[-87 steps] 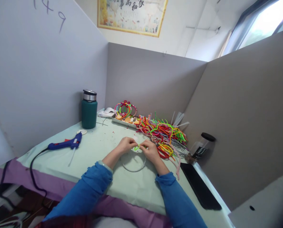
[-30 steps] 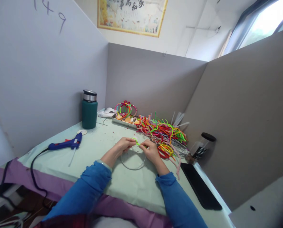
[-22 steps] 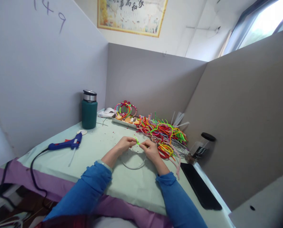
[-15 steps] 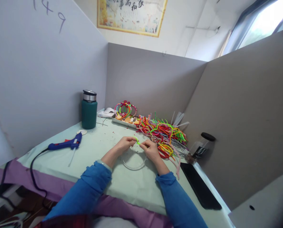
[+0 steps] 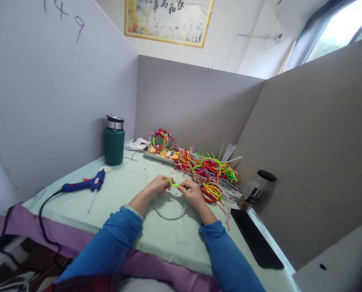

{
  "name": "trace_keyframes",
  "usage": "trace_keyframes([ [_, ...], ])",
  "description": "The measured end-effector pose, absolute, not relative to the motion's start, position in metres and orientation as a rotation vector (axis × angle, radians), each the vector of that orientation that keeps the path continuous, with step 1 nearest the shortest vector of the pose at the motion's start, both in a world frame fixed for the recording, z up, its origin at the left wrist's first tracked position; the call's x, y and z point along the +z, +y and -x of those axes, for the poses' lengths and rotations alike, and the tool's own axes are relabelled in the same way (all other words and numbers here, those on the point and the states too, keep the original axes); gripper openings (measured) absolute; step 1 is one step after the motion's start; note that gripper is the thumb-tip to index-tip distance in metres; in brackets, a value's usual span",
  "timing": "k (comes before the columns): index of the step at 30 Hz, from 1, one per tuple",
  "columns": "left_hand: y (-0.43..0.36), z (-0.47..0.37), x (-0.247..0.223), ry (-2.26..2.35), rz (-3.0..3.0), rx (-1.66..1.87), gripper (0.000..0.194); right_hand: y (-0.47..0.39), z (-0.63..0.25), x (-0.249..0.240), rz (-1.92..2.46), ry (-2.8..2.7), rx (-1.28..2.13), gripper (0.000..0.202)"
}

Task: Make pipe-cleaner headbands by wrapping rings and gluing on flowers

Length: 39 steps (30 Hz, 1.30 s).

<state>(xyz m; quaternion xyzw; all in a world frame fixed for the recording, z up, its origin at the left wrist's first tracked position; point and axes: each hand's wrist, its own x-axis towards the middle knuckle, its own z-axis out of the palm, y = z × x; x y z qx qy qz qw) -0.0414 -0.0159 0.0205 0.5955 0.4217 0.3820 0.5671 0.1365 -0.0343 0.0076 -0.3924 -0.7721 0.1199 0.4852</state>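
Between my hands, a lime-green pipe cleaner (image 5: 174,185) is wrapped around the top of a thin pale hoop (image 5: 170,219). The hoop's lower curve hangs toward me above the table. My left hand (image 5: 160,185) is closed, pinching the green pipe cleaner at its left end. Opposite it, my right hand (image 5: 191,190) is closed with thumb and forefinger on the right end of the green wrap, where the hoop also passes. The fingers hide the exact grip on each side.
A pile of coloured pipe cleaners (image 5: 208,164) lies right behind my hands, beside a metal tray (image 5: 161,158) with decorated hoops. A blue glue gun (image 5: 85,184) and green bottle (image 5: 114,142) are at left. On the right are a black phone (image 5: 256,239) and a leaning clear jar (image 5: 256,188).
My left fingers have shifted slightly, and the green pipe cleaner now stretches more level between the hands. The hoop has swung a little left and shows more of its curve.
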Motion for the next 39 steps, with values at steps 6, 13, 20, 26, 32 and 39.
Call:
trace_keyframes([
  [6,-0.013,0.042,0.015,1.034,-1.425,0.847,0.03,-0.033,-0.136,0.005,0.949,-1.931,0.236,0.016],
  [13,-0.016,0.042,0.019,1.076,-1.525,0.862,0.028,-0.034,-0.137,0.006,0.965,-1.905,0.263,0.015],
  [20,-0.013,0.041,0.018,1.108,-1.564,0.868,0.035,-0.035,-0.136,0.008,0.972,-1.876,0.319,0.015],
  [26,-0.007,0.042,0.011,1.067,-1.655,0.884,0.036,-0.034,-0.138,0.007,0.976,-1.87,0.318,0.015],
  [32,-0.003,0.043,0.005,1.131,-1.978,0.936,0.029,-0.035,-0.137,0.009,1.004,-1.846,0.325,0.017],
  [39,-0.006,0.041,0.008,1.256,-2.199,1.0,0.026,-0.035,-0.135,0.009,0.998,-1.839,0.34,0.017],
])
